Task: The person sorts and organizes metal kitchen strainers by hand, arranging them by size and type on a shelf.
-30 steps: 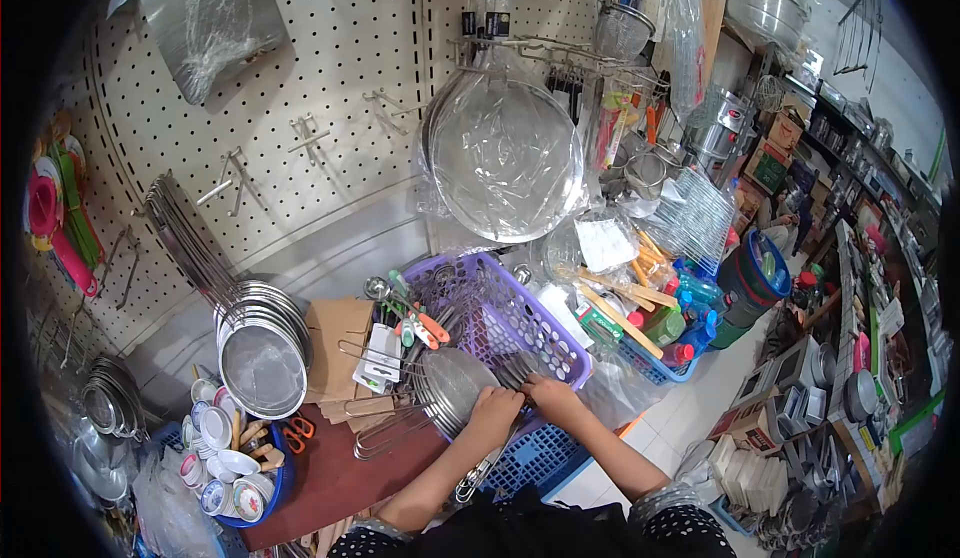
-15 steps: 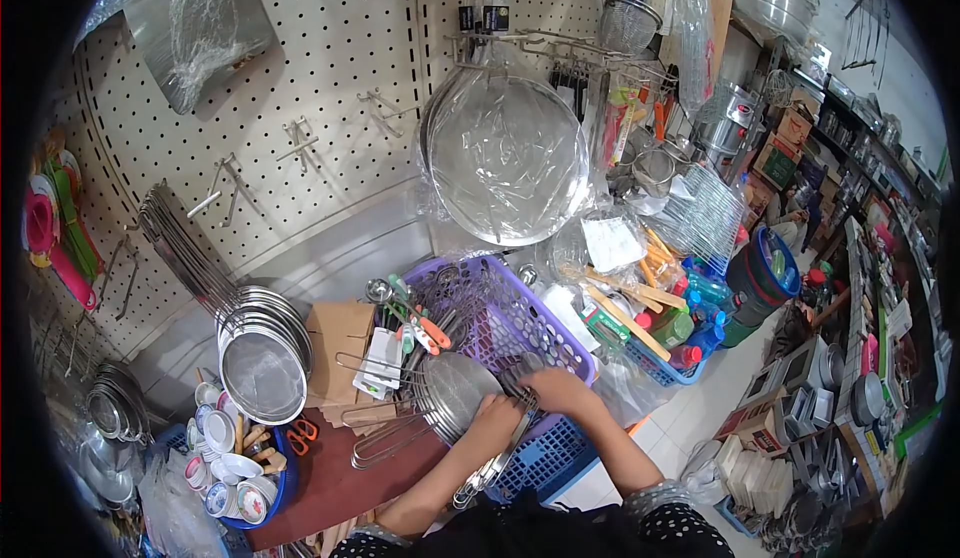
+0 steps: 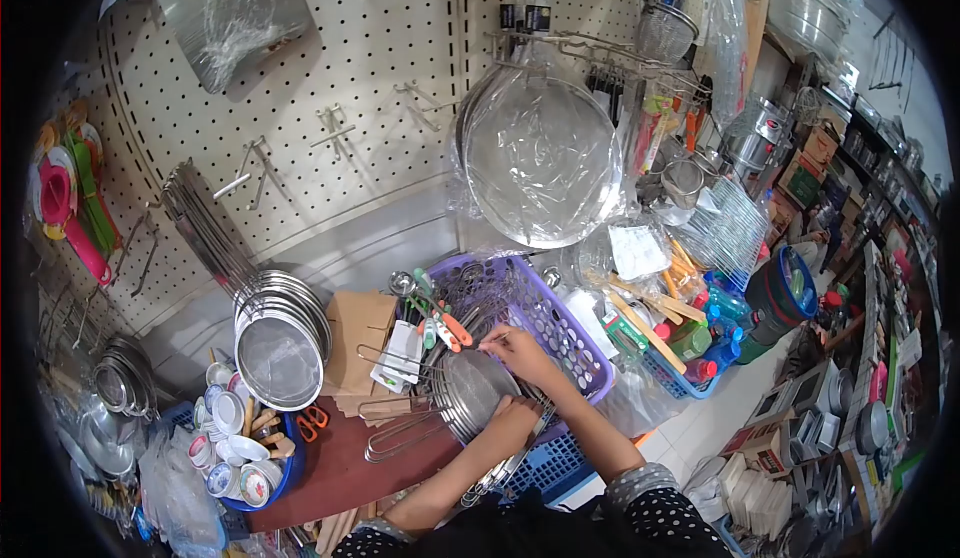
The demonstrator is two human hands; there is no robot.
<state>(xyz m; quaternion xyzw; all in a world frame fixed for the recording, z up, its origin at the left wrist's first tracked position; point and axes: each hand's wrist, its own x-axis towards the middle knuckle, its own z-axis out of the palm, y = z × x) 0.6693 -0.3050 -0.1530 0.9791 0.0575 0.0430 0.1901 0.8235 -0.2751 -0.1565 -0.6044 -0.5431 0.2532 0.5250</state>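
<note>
A stack of round mesh strainers (image 3: 478,388) with wire handles lies tilted at the table's front edge, against the purple basket (image 3: 590,363). My left hand (image 3: 513,423) is closed around the near edge of the stack, its fingertips partly hidden. More metal handles stick out below that hand. Over the basket's left part, my right hand (image 3: 518,351) has its thumb and fingers pinched together; what they hold, if anything, is too small to name. Just left of those fingertips are orange-and-green handled tools (image 3: 445,323) lying on the basket's edge.
Larger strainers (image 3: 280,358) hang from a pegboard hook at left. Below them stands a blue tub (image 3: 285,478) of small bowls and wooden-handled items. Brown cardboard (image 3: 355,343) lies on the table. A plastic-wrapped round sieve (image 3: 545,158) hangs above; a blue basket (image 3: 685,386) holds bottles.
My right hand has left the strainers' far edge and moved up and left over the basket, its fingers now pinched. My left hand stays on the stack. The whole view has shifted slightly.
</note>
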